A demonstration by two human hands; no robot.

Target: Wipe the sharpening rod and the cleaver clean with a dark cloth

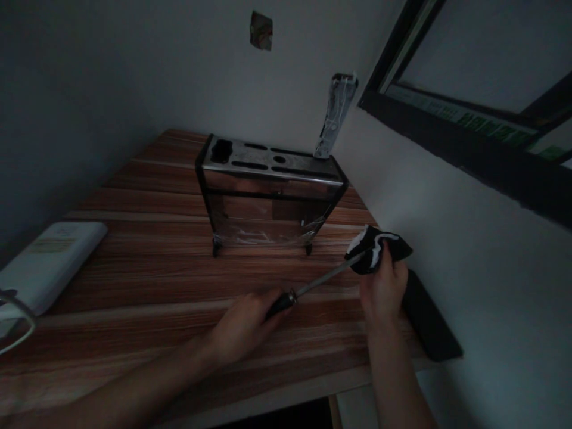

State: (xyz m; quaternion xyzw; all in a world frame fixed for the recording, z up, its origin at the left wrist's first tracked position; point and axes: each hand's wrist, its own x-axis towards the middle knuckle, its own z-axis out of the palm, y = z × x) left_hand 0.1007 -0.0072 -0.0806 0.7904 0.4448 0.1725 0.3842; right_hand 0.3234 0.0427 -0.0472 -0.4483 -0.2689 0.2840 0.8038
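My left hand (250, 325) is closed around the black handle of a sharpening steel (326, 277), whose thin metal rod slants up to the right. At the rod's far end, my right hand (386, 280) grips a black and white cloth (370, 247) that touches the tip. Beyond my hands stands a knife block (272, 173) with a slotted metal top and see-through front. A knife with a plastic-wrapped handle (335, 116) sticks up from its right end; its blade is hidden in the block.
The wood-grain table (147, 286) runs up to the walls. At the left lies a white device (53, 256) with a white cable (27, 325). A dark flat object (429, 319) lies by the right wall, below a dark-framed window (469, 131).
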